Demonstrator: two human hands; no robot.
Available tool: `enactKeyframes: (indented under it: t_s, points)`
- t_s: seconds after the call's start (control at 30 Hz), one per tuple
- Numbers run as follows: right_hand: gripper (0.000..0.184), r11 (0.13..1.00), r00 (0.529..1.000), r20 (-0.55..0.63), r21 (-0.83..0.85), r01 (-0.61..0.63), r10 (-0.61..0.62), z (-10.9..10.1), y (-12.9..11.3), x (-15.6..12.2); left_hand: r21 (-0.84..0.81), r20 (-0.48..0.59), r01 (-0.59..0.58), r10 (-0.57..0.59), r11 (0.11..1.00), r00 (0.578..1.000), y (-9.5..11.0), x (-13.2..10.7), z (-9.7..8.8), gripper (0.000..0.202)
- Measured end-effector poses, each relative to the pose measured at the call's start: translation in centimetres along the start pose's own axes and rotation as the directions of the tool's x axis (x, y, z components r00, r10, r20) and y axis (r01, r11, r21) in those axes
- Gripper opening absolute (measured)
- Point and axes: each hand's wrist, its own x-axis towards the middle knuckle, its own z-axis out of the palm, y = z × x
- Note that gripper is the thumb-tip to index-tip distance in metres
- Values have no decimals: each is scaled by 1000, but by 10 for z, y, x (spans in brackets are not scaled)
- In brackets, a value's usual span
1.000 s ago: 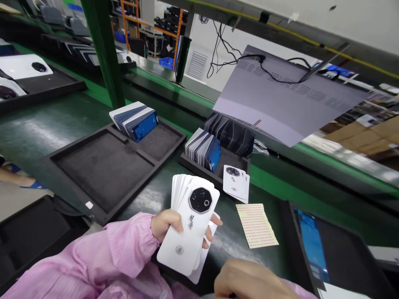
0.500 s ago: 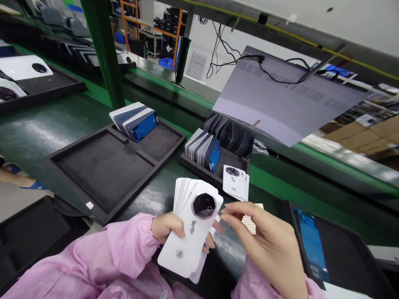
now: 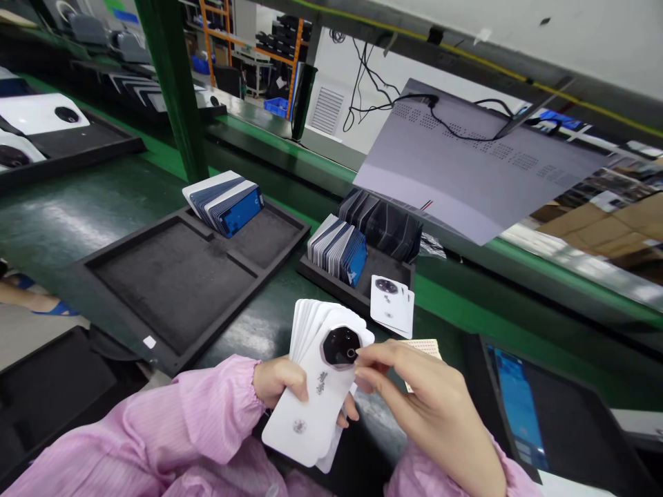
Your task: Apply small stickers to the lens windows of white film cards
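Observation:
My left hand (image 3: 284,382) is closed around a fanned stack of white phone back covers (image 3: 300,438), its thumb lying on the face of the top one. That top cover has a dark camera window (image 3: 340,346), dark lettering and a round grey mark. With thumb and forefinger pinched, my right hand (image 3: 432,397) is at the right edge of the camera window. Whatever its fingertips hold, if anything, is too small to make out. Partly behind the right hand lies a cream sheet (image 3: 425,348) with rows of small reddish marks.
A black tray (image 3: 166,290) at left bears a row of upright covers (image 3: 222,203). Another tray (image 3: 331,283) ahead holds more upright covers, with white covers (image 3: 392,307) at its front corner. At right lies a black tray with a blue-filmed panel (image 3: 518,407). A grey panel (image 3: 476,166) hangs above.
My right hand has moved left, from beside the stack to the top cover's camera window, still pinched. The left hand and its covers have barely shifted. More of the cream sheet shows.

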Motion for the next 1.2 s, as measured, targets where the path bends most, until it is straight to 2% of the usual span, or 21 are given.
enactKeyframes:
  t_s: [0.07, 0.27, 0.43, 0.7, 0.77, 0.83, 0.93, 0.97, 1.03, 1.1, 1.13, 1.17, 1.2]
  points:
    - [8, 1000, 1000, -10, -5, 11, -12, 0, -1, -1, 2, -2, 1, -1, 1000, 1000, 0, 0, 0, 59]
    - [7, 997, 994, -68, -8, -82, 82, 4, 4, 0, 5, -29, 3, -3, 1000, 1000, 4, 2, 6, 72]
    - [8, 994, 992, -86, -45, -101, 97, 11, 9, 3, 30, -45, 21, -19, 999, 999, 7, 2, 10, 71]
    - [8, 983, 987, -99, -126, -135, 123, 19, 12, 8, 20, -75, 12, -10, 1000, 997, 4, 2, 7, 69]
    - [16, 972, 976, -125, -132, -195, 178, 20, 15, 9, 28, -76, 15, -13, 1000, 997, 5, 2, 8, 71]
    - [30, 960, 964, -69, -92, -264, 259, 19, 18, 10, 32, -72, 28, -26, 999, 997, 5, 2, 8, 73]
    - [47, 923, 917, 121, 5, -384, 380, 18, 20, 12, 32, -59, 28, -26, 999, 998, 5, 0, 7, 75]
    - [46, 903, 895, 156, 40, -428, 417, 17, 20, 13, 35, -54, 30, -28, 999, 998, 5, 0, 6, 75]
    - [37, 859, 869, 145, 142, -491, 473, 15, 23, 13, 49, -27, 58, -57, 997, 998, 5, -1, 3, 76]
    - [30, 814, 855, 39, 286, -505, 517, 8, 27, 9, 49, 21, 100, -101, 994, 995, 5, -1, 1, 77]
    - [30, 790, 833, -51, 353, -502, 552, 3, 30, 4, 39, 47, 104, -106, 994, 993, 5, -1, 0, 77]
    - [33, 766, 783, -172, 409, -495, 598, -5, 34, -3, 26, 73, 91, -92, 996, 993, 5, -1, 1, 77]
    - [36, 744, 699, -305, 453, -491, 647, -13, 37, -12, 8, 89, 61, -62, 998, 994, 6, -1, 1, 76]
